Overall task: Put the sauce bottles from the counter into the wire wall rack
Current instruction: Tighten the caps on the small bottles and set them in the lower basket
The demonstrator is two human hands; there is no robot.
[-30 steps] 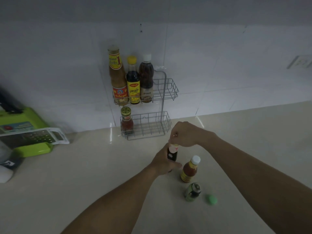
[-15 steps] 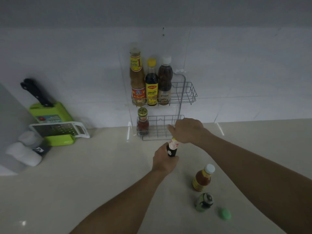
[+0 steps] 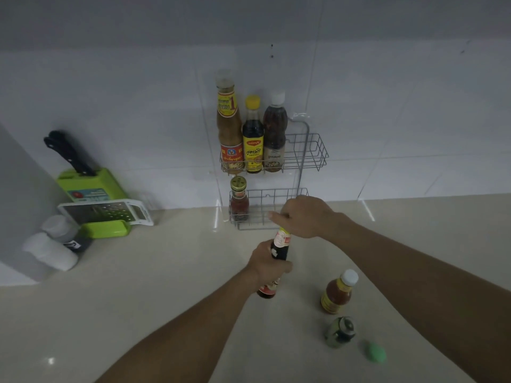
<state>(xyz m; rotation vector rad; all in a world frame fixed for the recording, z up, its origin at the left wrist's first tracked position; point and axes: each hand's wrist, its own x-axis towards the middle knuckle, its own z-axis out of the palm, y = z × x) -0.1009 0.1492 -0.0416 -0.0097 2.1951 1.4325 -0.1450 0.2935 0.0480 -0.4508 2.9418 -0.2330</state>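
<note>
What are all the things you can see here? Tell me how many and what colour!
wire wall rack: 1, silver, on wall, two shelves
top-shelf bottles: 3, brown and dark
red sauce bottle: 1, bottom shelf
dark sauce bottle: 1, held in both hands
orange sauce bottle: 1, white cap, on counter
green bottle: 1, on counter
green cap: 1, on counter
knife block: 1, green
grater: 1, white
left hand: around dark bottle's body
right hand: on its top

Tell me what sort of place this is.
Most likely a home kitchen: a white tiled wall carries a wire wall rack stocked with sauce bottles, and the counter holds a green knife block and a grater.
</note>
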